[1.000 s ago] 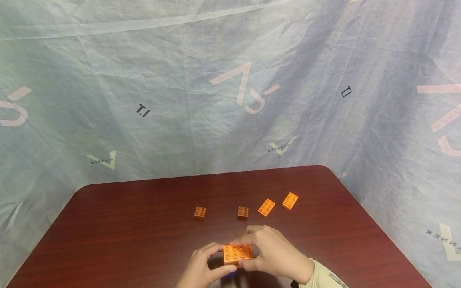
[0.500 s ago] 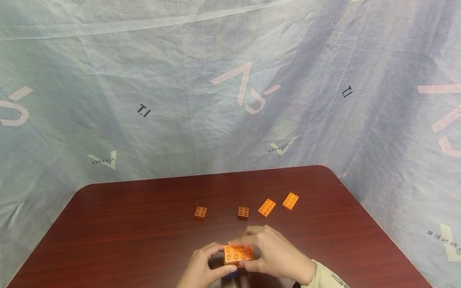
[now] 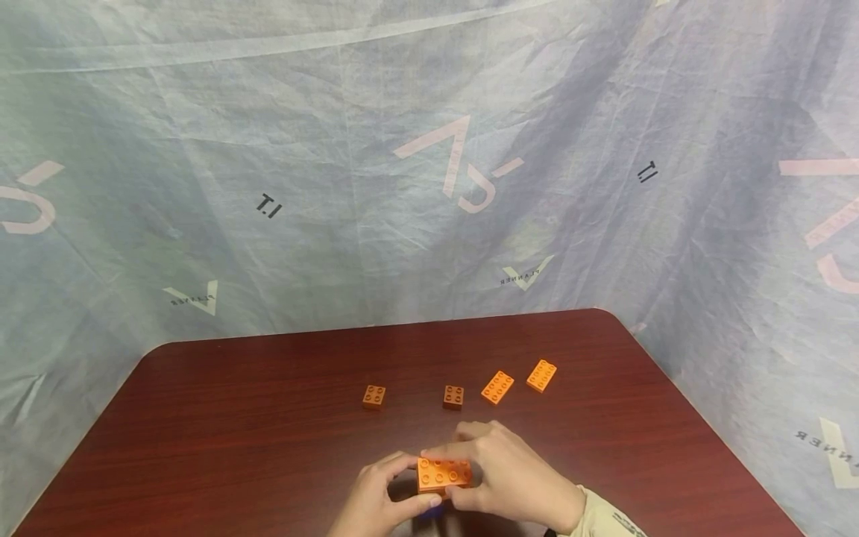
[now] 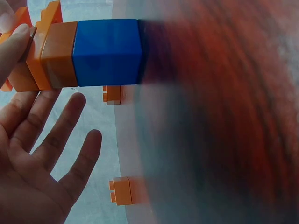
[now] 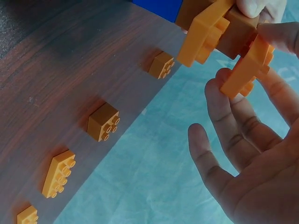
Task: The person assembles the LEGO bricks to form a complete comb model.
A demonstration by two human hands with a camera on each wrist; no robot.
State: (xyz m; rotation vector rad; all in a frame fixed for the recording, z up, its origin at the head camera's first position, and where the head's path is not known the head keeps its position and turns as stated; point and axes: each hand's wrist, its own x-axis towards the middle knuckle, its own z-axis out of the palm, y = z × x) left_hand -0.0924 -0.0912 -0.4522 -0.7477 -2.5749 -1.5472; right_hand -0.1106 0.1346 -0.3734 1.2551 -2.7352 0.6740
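Observation:
A tower of toy bricks stands at the near edge of the table. Its base is a blue brick (image 4: 108, 52), topped by a brown brick (image 4: 60, 53), a wider orange brick (image 5: 198, 39), another brown brick (image 5: 239, 33) and an eight-stud orange brick (image 3: 443, 473). My left hand (image 3: 379, 492) pinches the tower's upper part from the left, thumb on the near side; its other fingers spread out below in the left wrist view. My right hand (image 3: 513, 477) grips the top orange brick between thumb and fingers, index finger along the far edge.
Beyond the hands, two small brown bricks, a left one (image 3: 373, 397) and a right one (image 3: 452, 397), lie studs up on the dark red table (image 3: 201, 432). Right of them lie two orange eight-stud bricks, one nearer (image 3: 497, 387) and one farther (image 3: 540, 375). A grey cloth (image 3: 335, 186) hangs behind.
My right index finger has slid slightly left along the top orange brick's far edge. Both hands otherwise keep their hold, and the loose bricks lie where they were.

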